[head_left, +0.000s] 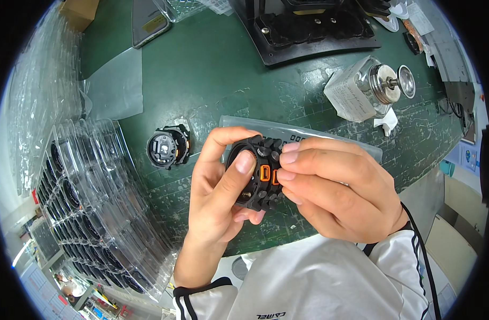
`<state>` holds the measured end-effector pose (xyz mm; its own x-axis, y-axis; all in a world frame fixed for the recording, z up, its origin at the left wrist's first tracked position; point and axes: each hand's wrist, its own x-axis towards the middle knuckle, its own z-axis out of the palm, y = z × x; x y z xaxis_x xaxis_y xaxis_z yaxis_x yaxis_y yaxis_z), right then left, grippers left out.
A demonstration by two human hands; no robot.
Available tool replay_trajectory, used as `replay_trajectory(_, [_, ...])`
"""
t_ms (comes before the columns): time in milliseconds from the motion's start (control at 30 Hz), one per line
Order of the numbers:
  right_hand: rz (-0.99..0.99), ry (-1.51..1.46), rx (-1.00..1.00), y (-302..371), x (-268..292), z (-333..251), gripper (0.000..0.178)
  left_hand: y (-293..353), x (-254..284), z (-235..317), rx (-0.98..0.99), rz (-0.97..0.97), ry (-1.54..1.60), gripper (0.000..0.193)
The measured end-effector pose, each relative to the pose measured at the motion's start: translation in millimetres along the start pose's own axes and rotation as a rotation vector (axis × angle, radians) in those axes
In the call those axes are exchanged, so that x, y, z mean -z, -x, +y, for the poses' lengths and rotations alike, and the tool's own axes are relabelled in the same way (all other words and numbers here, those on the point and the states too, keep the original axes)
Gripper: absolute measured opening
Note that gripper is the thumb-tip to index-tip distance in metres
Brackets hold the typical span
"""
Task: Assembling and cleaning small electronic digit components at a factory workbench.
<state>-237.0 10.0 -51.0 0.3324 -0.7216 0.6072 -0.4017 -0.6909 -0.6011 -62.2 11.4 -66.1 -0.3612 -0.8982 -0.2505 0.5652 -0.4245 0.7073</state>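
Note:
My left hand (209, 200) grips a black watch case (261, 184), its thumb pressed on the round face side and its fingers behind. The case is tilted, with its side toward me showing dark ridged knobs and an orange rectangular frame (264, 173). My right hand (343, 186) has its fingertips closed on the case's right edge, beside a second orange piece partly covered by the fingers. Whether those fingertips hold a separate small part is hidden. Another black watch case (167, 147) lies on the green mat to the left of my left hand.
Stacked clear plastic trays (103, 213) holding dark round parts stand at left. A clear plastic bag (308, 133) lies beneath my hands. At right are a glass bottle (356, 88) with a metal pump top and white tissue; a black fixture (319, 34) and phone (150, 24) lie farther back.

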Motion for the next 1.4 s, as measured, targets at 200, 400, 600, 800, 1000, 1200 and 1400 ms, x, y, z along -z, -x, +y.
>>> replay_trajectory(200, [-0.081,-0.049,-0.058,-9.8,9.8,1.1,0.032,-0.5,0.1,7.0,0.014,0.037,-0.1,0.034])
replay_trajectory(400, [-0.293,0.209,-0.278,-6.0,17.0,15.1,0.036,0.3,8.0,16.1,-0.124,0.079,0.016,0.024])
replay_trajectory(600, [-0.351,0.315,-0.368,-3.8,13.5,20.7,0.031,-1.2,4.6,14.0,-0.106,0.13,0.079,0.024])
replay_trajectory(800, [-0.37,-0.019,-0.611,-6.6,12.8,22.9,0.026,-0.5,5.0,15.2,-0.102,0.129,0.098,0.025])
replay_trajectory(1000, [-0.38,-0.315,-0.668,-8.4,24.0,23.4,0.019,0.9,6.0,16.0,-0.053,0.062,0.141,0.026])
replay_trajectory(1200, [-0.429,0.212,-0.347,-2.0,11.2,30.5,0.012,-2.7,5.8,12.9,-0.02,0.126,0.084,0.026])
replay_trajectory(1400, [-0.387,0.274,-0.389,2.0,6.0,22.9,0.012,-9.6,7.5,4.3,-0.092,0.178,-0.05,0.026])
